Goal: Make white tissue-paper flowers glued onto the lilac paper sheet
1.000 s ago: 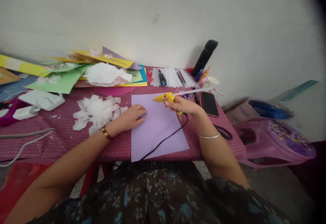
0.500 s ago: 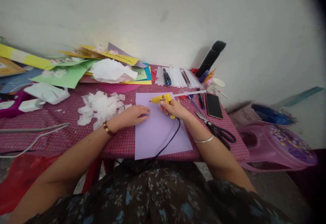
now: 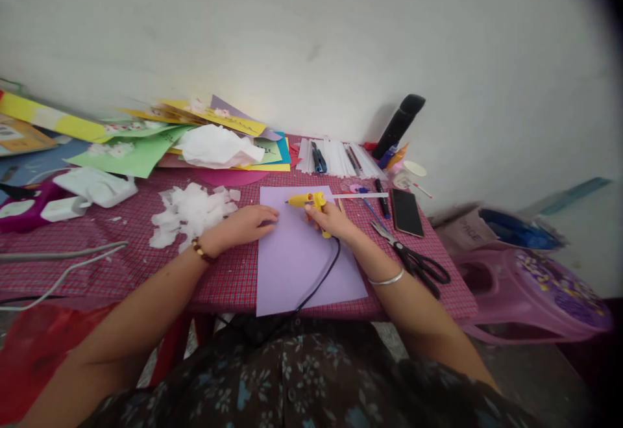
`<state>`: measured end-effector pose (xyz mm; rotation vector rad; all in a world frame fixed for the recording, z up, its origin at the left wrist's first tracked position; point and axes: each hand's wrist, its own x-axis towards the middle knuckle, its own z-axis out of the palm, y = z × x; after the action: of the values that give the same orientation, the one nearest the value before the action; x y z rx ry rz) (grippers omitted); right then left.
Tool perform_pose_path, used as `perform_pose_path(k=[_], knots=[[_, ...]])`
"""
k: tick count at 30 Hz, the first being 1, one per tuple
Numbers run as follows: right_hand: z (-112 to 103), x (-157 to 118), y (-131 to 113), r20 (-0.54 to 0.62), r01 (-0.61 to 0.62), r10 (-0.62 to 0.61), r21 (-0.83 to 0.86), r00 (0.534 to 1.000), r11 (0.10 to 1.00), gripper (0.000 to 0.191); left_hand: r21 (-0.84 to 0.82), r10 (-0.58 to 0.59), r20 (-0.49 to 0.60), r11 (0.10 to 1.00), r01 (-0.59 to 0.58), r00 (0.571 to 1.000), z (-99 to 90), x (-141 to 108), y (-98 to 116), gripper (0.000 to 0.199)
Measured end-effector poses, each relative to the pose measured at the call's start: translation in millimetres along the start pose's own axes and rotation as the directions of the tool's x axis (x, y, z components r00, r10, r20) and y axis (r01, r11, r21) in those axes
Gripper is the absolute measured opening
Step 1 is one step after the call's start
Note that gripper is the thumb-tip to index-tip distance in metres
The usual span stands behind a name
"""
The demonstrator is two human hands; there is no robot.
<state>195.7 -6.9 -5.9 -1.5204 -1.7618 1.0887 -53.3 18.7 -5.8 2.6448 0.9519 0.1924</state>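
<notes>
My right hand is wrapped round the handle of a yellow hot glue gun, whose nozzle points left above a purple sheet of paper. A long white glue stick juts from the gun's back, and its black cord runs down over the sheet toward my lap. My left hand lies with fingers stretched out at the sheet's left edge, holding nothing. Just beyond that hand is a heap of torn white tissue pieces.
Scissors and a phone lie at the right. White glue sticks with a cutter are at the back. Coloured cards and a white power strip fill the left. A pink stool stands beside the table.
The camera view has tilted slightly, so the table sits lower in the picture. My left hand has drawn a little leftward over the sheet's edge. The glue gun stays in my right hand.
</notes>
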Motion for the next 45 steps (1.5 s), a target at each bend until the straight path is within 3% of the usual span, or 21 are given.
perform_pose_path(k=[45], knots=[[1.7,5.3,10.4,0.029,0.04,-0.039,-0.042,0.999,0.998,0.038,0.029,0.009,0.003,1.0,-0.009,1.0,1.6,0.7,2.0,0.033]])
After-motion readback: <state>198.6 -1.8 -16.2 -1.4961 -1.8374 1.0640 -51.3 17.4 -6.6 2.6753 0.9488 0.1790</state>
